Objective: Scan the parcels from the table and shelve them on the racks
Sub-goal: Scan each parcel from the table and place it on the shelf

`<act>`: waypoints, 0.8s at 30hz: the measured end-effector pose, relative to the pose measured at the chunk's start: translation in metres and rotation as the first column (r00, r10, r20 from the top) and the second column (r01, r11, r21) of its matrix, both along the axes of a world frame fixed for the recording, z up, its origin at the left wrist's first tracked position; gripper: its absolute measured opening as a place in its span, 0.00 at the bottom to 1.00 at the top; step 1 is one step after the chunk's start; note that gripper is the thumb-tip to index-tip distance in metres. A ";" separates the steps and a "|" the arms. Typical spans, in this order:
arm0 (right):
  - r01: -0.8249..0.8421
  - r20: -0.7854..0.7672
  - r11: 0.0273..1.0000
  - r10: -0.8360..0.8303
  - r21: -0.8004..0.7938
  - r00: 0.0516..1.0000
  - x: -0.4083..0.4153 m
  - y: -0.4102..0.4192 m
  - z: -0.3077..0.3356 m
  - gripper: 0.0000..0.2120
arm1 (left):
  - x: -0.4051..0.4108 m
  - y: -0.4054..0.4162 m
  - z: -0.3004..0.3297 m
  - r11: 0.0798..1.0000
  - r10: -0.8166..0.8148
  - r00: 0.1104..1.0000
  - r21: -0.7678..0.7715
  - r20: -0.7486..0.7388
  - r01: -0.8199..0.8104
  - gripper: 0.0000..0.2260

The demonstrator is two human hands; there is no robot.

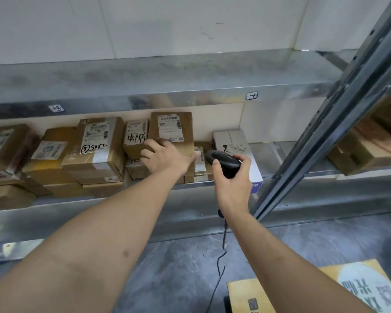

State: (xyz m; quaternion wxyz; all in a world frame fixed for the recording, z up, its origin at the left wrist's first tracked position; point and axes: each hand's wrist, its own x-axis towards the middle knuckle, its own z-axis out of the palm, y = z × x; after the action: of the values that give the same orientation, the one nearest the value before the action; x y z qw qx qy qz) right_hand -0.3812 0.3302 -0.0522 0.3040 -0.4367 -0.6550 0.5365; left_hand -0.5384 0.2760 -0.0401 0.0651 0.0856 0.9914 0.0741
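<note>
Parcel (174, 132) seemingly touched by spread left hand (165, 154); right hand (231, 177) grips scanner (224, 161).

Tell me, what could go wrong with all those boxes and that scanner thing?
1. The left hand presses on a tall brown box that stands upright on stacked parcels; pushed harder, it might tip and topple its neighbours.
2. The right hand grips the scanner, and its cord dangles toward the floor, so it could snag on the yellow box below.
3. The shelf looks crowded, so a parcel near the edge might slide off.
</note>
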 end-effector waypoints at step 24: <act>-0.040 0.021 0.997 0.038 0.064 0.999 0.008 -0.113 0.013 0.21 | 0.021 -0.158 0.021 0.855 -0.508 0.848 0.026 -0.154 0.517 0.30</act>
State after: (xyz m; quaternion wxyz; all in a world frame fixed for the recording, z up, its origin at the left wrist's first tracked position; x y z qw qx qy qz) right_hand -0.3731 0.2176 -0.0394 0.3011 -0.4190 -0.6832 0.5167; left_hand -0.5172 0.1181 -0.0196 0.0092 0.3541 0.9317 0.0807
